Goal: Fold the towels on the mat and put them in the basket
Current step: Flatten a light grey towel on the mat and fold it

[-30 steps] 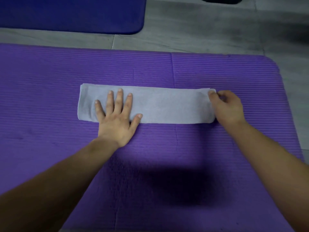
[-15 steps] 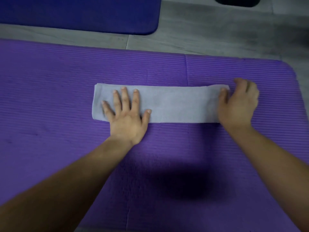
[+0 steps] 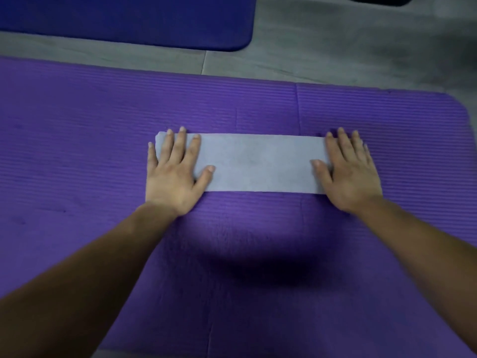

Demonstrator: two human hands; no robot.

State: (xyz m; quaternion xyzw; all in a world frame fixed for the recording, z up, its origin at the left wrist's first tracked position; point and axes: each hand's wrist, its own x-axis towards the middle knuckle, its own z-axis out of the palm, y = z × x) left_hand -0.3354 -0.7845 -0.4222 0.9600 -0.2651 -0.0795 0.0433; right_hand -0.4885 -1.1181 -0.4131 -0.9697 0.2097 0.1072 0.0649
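Beyond the towel (image 3: 260, 164) and to its left, a blue mat (image 3: 129, 19) is noted on the grey floor (image 3: 335, 47); no part in the work is judged for it. The towel is laid as a long narrow strip, folded lengthwise by the look of it, flat on the purple mat (image 3: 77, 151), long edges running left to right. On the towel's left end the left hand (image 3: 173, 174) is laid flat, fingers straight and spread, thumb out toward the towel's middle, heel of the palm off the near edge; nothing is gripped. The end is judged to be pinned this way so that the strip is smoothed and kept from sliding on the ribbed foam. The towel's middle is left bare, no wrinkle visible. On the towel's right end the right hand (image 3: 351, 177) is set likewise, flat and wide, thumb on the cloth, nothing pinched. With both ends pressed, the layers are judged to be flattened ahead of a cross fold, one end carried over the other; that fold is not yet made. Containers: no basket can be made out with certainty. Far beyond the towel's right end a dark object (image 3: 378, 0) is cut by the top edge of view; whether it is the basket, and what is held in it, cannot be told.
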